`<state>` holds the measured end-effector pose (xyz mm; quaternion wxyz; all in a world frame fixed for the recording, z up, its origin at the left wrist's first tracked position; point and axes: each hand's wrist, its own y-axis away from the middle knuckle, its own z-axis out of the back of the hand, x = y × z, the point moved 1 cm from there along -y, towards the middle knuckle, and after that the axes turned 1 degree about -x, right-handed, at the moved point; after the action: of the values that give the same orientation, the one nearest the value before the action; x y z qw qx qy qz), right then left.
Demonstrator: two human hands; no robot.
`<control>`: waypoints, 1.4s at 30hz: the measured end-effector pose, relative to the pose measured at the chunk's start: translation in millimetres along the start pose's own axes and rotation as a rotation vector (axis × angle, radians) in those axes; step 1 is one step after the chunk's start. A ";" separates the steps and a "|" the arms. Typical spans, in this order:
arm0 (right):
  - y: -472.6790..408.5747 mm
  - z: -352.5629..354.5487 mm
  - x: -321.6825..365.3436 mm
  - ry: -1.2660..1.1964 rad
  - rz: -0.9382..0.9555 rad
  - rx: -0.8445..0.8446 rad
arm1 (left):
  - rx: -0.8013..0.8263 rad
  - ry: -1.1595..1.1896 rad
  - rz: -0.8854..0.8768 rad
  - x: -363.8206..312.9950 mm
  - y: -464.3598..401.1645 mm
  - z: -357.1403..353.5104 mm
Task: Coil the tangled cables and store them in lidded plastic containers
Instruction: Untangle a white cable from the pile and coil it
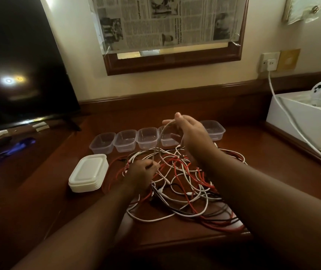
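Tangled cables (183, 184) lie before five empty, lidless containers (125, 140)

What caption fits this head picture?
Hands loop a white cable above tangled cables, near empty tubs.

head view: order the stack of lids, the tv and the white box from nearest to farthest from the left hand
1. Stack of lids, just left of the left hand.
2. TV, far left, at the back.
3. White box, far right, across the cable pile.
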<state>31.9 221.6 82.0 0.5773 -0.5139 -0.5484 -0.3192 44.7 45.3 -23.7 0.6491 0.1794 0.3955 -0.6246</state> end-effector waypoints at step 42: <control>22.3 9.1 25.7 0.422 0.013 0.176 | 0.106 0.366 0.122 -52.9 11.4 -11.2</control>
<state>54.9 241.2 100.1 0.7239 -0.3870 -0.4380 -0.3666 57.2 90.6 5.3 0.5928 0.3475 0.4617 -0.5610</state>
